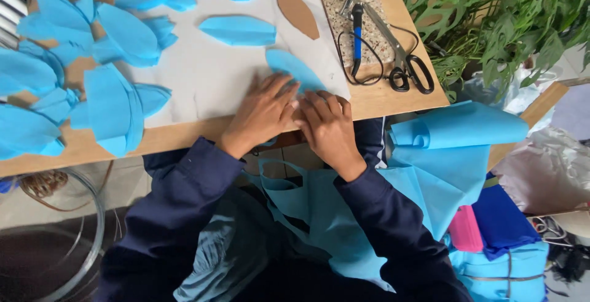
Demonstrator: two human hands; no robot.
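Observation:
Both my hands rest on the near edge of a wooden table (184,135), side by side. My left hand (261,112) lies flat with fingers pressed on the lower end of a blue petal-shaped fabric piece (289,67). My right hand (326,123) presses down on the same piece, its fingers curled over the fabric's near end. The petal lies on a white sheet (209,74). A brown cardboard petal template (298,14) lies beyond it, and another blue petal (238,30) sits further left.
Several blue fabric petals (117,102) are piled on the table's left. A soldering tool (357,28) and scissors (402,62) lie on a speckled tile at right. Blue fabric (448,154) drapes over my lap and right side. Green plants (491,13) stand beyond; wire hoops (92,216) lie lower left.

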